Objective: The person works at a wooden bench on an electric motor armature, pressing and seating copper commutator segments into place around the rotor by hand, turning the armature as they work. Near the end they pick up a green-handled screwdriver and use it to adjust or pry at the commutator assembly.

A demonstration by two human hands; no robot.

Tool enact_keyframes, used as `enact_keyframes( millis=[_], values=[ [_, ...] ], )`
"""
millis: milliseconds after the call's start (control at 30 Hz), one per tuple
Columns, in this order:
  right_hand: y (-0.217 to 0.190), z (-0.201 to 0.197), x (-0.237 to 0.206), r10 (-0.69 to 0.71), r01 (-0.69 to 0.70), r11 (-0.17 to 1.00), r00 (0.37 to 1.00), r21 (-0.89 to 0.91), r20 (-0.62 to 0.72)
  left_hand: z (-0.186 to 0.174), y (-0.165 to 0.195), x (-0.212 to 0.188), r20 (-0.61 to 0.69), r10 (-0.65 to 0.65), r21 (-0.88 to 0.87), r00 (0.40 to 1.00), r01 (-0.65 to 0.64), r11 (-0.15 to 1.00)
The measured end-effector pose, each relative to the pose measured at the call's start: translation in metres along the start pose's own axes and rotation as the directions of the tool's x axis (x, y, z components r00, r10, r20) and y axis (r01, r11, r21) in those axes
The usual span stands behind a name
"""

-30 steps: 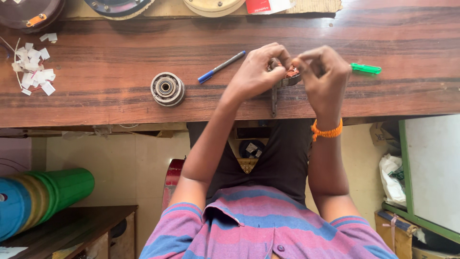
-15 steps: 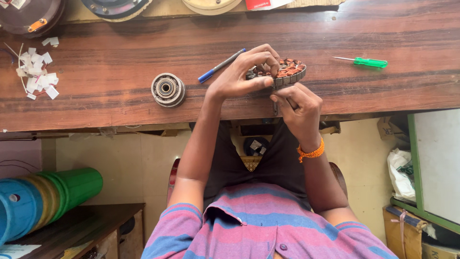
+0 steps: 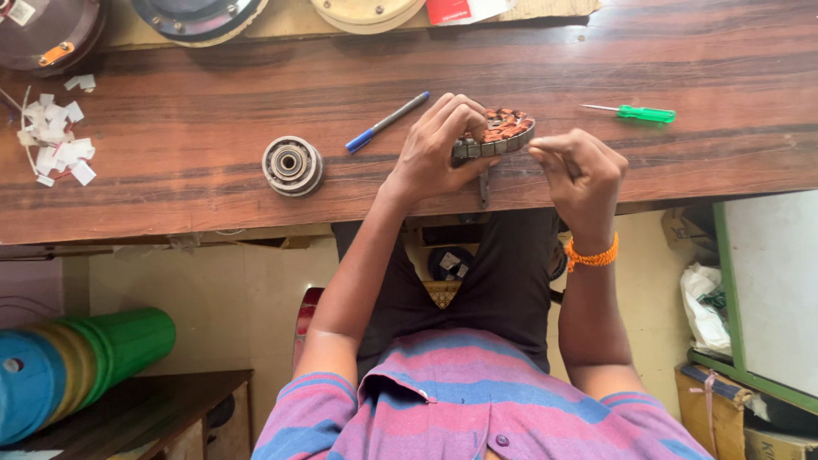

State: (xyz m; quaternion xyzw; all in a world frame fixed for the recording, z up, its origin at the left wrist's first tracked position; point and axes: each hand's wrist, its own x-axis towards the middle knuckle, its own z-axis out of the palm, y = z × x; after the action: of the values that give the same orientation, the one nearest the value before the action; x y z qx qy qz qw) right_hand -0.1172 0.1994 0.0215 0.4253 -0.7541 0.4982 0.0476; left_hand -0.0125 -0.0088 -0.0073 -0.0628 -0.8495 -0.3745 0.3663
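My left hand [image 3: 430, 149] grips a round metal stator [image 3: 503, 132] with copper-coloured windings and holds it tilted on edge above the wooden table [image 3: 213, 102], near its front edge. My right hand [image 3: 584, 175], with an orange bracelet on the wrist, is at the stator's right rim. Its thumb and fingertips are pinched together against that rim. Whether they also pinch something small is too fine to tell. A dark narrow tool [image 3: 484, 189] lies on the table just below the stator.
A blue pen [image 3: 388, 121] lies left of my hands and a green-handled screwdriver [image 3: 639, 112] to the right. A round metal hub [image 3: 292, 166] and white paper scraps [image 3: 55, 140] sit further left. Round discs [image 3: 196, 13] line the far edge. Coloured cylinders [image 3: 77, 366] lie on the floor.
My right hand dropped from the stator to below it, then came up to pinch its right rim. My left hand kept hold of the stator throughout and shifted it slightly.
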Motion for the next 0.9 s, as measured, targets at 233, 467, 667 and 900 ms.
enact_keyframes(
  millis=[233, 467, 667, 900],
  values=[
    [-0.002, 0.017, 0.038, -0.197, 0.189, 0.978, 0.977, 0.092, 0.086, -0.004, 0.012, 0.004, -0.011, 0.016, 0.112, 1.0, -0.014, 0.994],
    [0.005, 0.023, 0.051, -0.082, 0.083, 0.996, 0.996, -0.025, 0.019, -0.006, 0.03, 0.026, 0.093, -0.388, 0.052, 0.917, 0.385, 0.922],
    [0.005, 0.024, 0.052, 0.023, -0.022, 1.0, 0.997, 0.022, -0.067, 0.006, 0.01, 0.048, 0.228, -0.42, -0.287, 0.879, 0.473, 0.833],
    [-0.017, 0.017, 0.019, -0.094, 0.095, 0.995, 0.992, -0.012, 0.079, -0.025, -0.02, 0.026, 0.412, -0.136, -0.531, 0.901, 0.359, 0.767]
  ],
)
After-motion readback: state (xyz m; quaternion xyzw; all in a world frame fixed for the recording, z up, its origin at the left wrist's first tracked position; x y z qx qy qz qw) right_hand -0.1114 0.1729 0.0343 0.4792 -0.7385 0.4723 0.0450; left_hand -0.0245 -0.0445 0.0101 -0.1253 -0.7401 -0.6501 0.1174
